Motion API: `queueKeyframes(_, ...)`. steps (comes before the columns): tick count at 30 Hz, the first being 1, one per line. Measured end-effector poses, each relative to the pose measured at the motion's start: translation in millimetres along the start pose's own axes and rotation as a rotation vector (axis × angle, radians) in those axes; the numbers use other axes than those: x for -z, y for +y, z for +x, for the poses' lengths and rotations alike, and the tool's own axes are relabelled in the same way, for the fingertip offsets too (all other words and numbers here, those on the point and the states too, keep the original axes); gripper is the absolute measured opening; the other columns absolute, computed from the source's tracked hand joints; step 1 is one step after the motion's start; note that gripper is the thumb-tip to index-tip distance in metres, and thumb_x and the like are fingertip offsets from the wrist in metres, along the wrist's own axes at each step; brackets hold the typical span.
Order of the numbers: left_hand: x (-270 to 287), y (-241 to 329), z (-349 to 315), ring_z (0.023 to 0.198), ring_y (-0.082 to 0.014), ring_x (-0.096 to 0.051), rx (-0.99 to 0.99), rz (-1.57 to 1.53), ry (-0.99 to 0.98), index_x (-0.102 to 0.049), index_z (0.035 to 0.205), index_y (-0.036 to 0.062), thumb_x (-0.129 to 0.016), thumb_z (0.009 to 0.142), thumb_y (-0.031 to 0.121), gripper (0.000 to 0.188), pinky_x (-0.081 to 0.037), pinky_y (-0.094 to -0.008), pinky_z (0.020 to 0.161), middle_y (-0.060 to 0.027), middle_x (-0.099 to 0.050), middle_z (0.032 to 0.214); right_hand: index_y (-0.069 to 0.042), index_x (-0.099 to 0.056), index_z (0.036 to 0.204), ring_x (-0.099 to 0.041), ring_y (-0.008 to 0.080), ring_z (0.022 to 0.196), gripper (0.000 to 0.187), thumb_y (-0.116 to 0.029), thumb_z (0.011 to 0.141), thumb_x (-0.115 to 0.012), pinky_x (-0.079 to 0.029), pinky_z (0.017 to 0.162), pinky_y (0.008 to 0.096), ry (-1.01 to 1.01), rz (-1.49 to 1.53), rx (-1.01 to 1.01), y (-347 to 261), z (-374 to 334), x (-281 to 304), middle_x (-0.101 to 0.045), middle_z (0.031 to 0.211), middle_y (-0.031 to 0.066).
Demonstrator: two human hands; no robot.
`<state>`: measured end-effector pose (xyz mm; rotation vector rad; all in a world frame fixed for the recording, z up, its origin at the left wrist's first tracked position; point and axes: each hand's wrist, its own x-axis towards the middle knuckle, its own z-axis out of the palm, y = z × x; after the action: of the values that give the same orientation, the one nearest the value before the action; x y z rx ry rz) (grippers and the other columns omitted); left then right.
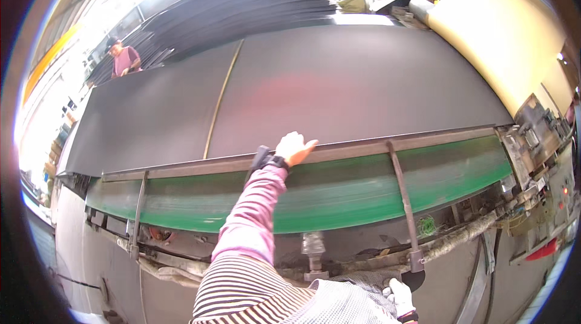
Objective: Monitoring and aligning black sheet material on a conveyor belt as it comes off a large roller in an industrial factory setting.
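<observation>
My left hand (295,148) reaches forward to the near edge of a wide dark grey sheet (339,82). It lies over that edge with the thumb spread to the right, and I see nothing held in it. A dark watch-like band (277,161) circles its wrist, below which come a pink sleeve cover and a striped sleeve. Low at the right, my right hand (400,297) is in a white glove, close to my body beside grey mesh cloth (348,303). Its fingers look curled against the cloth; what they hold, if anything, is hidden.
A yellowish strip (224,100) crosses the sheet. Below its edge runs a green belt (327,206) behind upright metal bars (402,197). A large cream roll (493,27) stands at far right, with machine parts beneath. Another person (124,59) works at far left near dark stacked sheets (242,3).
</observation>
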<state>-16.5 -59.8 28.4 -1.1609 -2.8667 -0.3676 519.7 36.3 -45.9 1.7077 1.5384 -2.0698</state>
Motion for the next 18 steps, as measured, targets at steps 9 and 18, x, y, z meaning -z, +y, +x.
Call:
queueKeyframes(9, -3, 110, 42, 0.105, -0.0355, -0.052, -0.172, 0.026, -0.169, -0.059, 0.098, -0.0025, -0.044, 0.083, 0.060, 0.066, -0.042, -0.0410, 0.089, -0.0224, -0.056, 0.107, -0.004, -0.066, 0.088, -0.049, 0.0080, 0.054, 0.033, -0.036, 0.082, -0.057, -0.040, 0.051, 0.0222, -0.064, 0.015, -0.036, 6, 10, 7, -0.065, 0.073, 0.0040)
queueKeyframes(18, -26, 107, 59, 0.124, -0.0518, -0.025, -0.056, 0.016, -0.281, -0.043, 0.131, 0.0287, -0.033, 0.088, 0.055, 0.052, -0.027, -0.0654, 0.094, -0.0224, -0.029, 0.139, -0.005, -0.063, 0.101, -0.049, 0.0035, 0.054, 0.031, -0.032, 0.087, -0.056, -0.037, 0.048, 0.0167, -0.165, 0.158, 0.003, 9, 10, 23, -0.063, 0.069, 0.0008)
